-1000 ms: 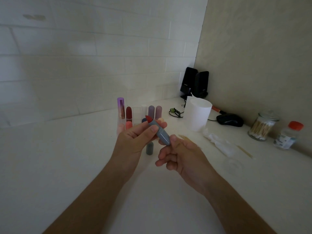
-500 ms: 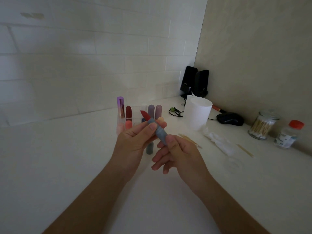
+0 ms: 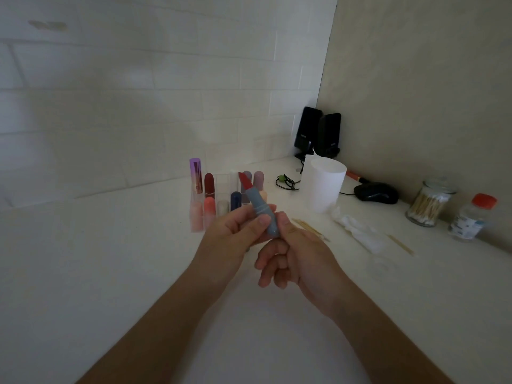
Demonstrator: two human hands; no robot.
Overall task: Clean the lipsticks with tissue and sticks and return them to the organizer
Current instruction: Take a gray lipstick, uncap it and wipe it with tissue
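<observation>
Centrally, my left hand pinched the lipstick mid-barrel; my right hand gripped its base. Its long axis ran up and away, red tip toward the organizer. The tissue lay rightward, nearer my right hand.

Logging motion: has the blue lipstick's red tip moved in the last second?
Yes: on the blue lipstick, the red tip rose, now level with the back-row mauve lipstick.

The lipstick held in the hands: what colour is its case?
The lipstick has a grey-blue case and a red tip; the head view, the only one, shows it.
</observation>
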